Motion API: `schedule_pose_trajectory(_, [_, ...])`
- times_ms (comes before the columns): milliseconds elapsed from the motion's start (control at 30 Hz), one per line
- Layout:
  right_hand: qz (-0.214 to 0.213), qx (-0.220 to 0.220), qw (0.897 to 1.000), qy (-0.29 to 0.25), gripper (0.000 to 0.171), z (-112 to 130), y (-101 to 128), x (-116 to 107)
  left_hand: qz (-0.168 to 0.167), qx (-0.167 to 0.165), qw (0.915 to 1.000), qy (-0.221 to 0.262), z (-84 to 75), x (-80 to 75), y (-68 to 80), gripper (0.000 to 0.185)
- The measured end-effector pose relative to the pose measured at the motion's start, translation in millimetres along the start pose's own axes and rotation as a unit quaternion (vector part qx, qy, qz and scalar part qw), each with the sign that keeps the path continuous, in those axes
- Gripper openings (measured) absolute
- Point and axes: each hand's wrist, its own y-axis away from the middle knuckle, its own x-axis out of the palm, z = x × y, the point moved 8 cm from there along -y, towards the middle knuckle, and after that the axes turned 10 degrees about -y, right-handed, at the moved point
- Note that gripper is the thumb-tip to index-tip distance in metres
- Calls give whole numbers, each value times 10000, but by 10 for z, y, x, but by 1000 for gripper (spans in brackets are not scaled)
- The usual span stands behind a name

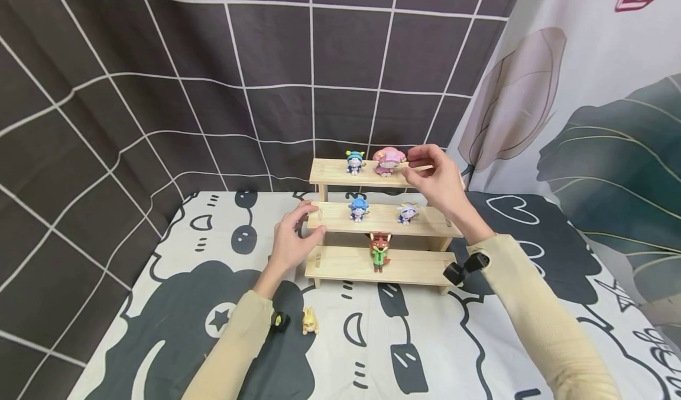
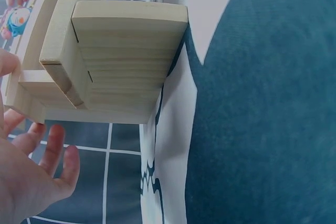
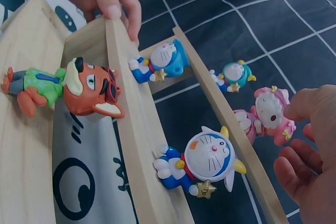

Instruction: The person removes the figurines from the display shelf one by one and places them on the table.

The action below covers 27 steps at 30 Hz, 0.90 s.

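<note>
No readable text anywhere (cloth markings seemingly just patterns).

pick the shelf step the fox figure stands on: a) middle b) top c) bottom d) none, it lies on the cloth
c: the fox figure stands on the lowest step of the wooden shelf, below the two blue figures on the middle step, while the left hand holds the shelf's left end.
</note>
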Motion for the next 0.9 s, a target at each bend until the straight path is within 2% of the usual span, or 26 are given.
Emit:
schedule_pose_trajectory(667, [221,-170,9996,-96,41,-11,-154,124,66,-62,10000,25,9,10,4,41])
schedule_pose_trajectory(900, [434,-118,9990,4,45,-33,-208,201,81,-53,10000,-12,-1,11,0,41])
